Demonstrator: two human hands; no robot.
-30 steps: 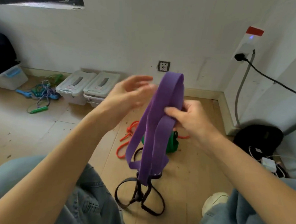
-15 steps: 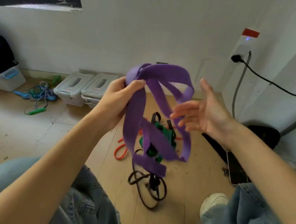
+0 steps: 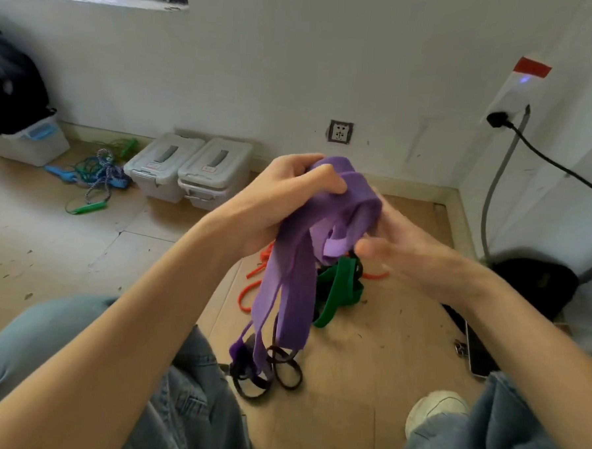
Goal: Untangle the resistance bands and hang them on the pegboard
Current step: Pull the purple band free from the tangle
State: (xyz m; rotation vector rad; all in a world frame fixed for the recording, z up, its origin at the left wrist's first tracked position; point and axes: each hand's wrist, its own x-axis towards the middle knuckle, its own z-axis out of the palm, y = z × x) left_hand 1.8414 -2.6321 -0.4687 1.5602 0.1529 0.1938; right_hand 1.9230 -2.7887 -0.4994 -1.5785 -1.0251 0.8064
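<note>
Bare white wall at the back, pale floor below, no pegboard anywhere in view.

Left hand: fingers curled over the top fold of the purple band, gripping it firmly, raised above the floor pile. Right hand: just beside the purple band's upper loops, fingers reaching in under a fold; blurred, so perhaps pinching a strand, perhaps only touching — cannot tell which.

Purple band: bunched in several loops at the top, two long flat runs hanging down from the left hand, lower end reaching a dark band coiled on the floor directly beneath, apparently threaded through or caught with it. Behind the purple band, on the floor: green band in a loose heap, orange band snaking out on the far side, the two overlapping.

Further out from the purple band: two grey lidded boxes against the wall to the left, a tangle of coloured ropes beyond them, wall socket above, a phone flat on the floor to the right, near a white shoe.

Progress, judged from this: early. Nothing hung, no band fully freed. Purple lifted but not yet clear of the dark one; green and orange untouched on the floor. Left to do: separating purple from dark, sorting the remaining pile, then hanging all of them.
</note>
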